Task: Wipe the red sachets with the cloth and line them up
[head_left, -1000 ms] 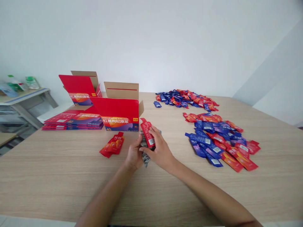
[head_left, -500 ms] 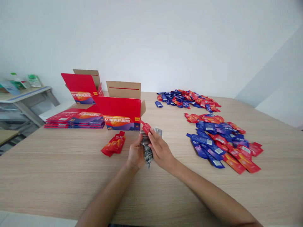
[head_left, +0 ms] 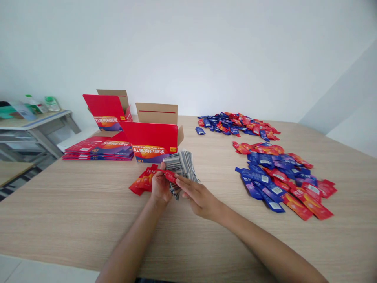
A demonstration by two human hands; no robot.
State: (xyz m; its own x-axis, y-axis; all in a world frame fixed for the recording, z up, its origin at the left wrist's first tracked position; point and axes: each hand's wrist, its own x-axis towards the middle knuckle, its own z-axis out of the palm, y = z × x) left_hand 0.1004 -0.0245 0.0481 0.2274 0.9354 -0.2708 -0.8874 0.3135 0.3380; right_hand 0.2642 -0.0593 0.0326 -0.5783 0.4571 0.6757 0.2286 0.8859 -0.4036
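Observation:
My left hand [head_left: 160,186] is closed round a fanned stack of sachets [head_left: 181,167], held edge-on so their silver and dark edges show. My right hand [head_left: 196,193] pinches a red sachet [head_left: 168,175] that lies across the front of the stack. Both hands hover over the wooden table [head_left: 88,220], just in front of an open red box [head_left: 153,137]. A small pile of red sachets [head_left: 144,180] lies on the table beside my left hand.
A second open red box [head_left: 107,112] stands behind flat folded boxes [head_left: 98,149] at the left. Loose red and blue sachets lie in a near heap [head_left: 282,177] and a far heap [head_left: 237,125] at the right. A grey shelf unit [head_left: 32,129] stands beyond the table's left edge.
The red sachet went from upright in my right hand to lying sideways across the stack. The stack has tilted up and fanned out, showing its striped edges. The camera shifted slightly.

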